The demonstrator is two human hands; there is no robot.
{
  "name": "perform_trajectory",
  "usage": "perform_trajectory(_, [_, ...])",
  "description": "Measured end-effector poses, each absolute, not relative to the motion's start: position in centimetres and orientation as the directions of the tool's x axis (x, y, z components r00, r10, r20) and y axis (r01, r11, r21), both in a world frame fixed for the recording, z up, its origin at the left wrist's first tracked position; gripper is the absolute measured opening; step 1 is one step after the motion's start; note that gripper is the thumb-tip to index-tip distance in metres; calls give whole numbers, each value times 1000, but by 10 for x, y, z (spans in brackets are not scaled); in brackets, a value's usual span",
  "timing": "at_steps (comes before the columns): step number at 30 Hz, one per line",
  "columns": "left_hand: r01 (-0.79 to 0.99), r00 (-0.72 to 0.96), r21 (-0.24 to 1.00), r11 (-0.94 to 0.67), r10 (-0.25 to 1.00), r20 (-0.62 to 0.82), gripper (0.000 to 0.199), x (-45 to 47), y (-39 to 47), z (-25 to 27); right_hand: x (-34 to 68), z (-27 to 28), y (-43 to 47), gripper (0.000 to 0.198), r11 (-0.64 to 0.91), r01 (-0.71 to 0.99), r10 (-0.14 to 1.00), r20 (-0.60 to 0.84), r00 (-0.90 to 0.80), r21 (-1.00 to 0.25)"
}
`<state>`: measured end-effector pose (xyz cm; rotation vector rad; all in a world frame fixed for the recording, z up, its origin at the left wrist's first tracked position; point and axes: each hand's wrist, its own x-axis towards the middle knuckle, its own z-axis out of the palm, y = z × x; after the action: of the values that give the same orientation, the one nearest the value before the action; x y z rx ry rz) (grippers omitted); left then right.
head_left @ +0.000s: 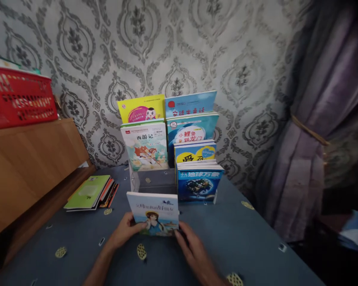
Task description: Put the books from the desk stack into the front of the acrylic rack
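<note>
A book [153, 216] with a pale blue cover and a drawn girl in a yellow hat stands upright at the front of a clear book rack [135, 180]. Its left lower side is gripped by my left hand [127, 230], the thumb on the cover. My right hand [191, 242] closes on the right lower edge of the same book. Behind it in the left column is a white book [146, 149], with a yellow book [141, 109] at the back. The right column holds a blue earth-cover magazine [199, 186], a teal book [193, 127] and a blue book [191, 103].
To the left, a pile of books [88, 192] with a green one on top lies on the dark patterned cloth [238, 246]. A red basket [20, 97] sits on a wooden cabinet [35, 151]. Patterned wallpaper rises behind, and a tied curtain [307, 174] hangs at the right.
</note>
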<state>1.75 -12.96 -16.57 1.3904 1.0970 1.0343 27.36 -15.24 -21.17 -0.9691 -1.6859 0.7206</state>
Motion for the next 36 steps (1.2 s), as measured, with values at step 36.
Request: perform_trajectory(36, [639,40,701,-317,923,382,26,-7,-115,-165,241,-186,-113,22,680,346,725,663,-187,-646])
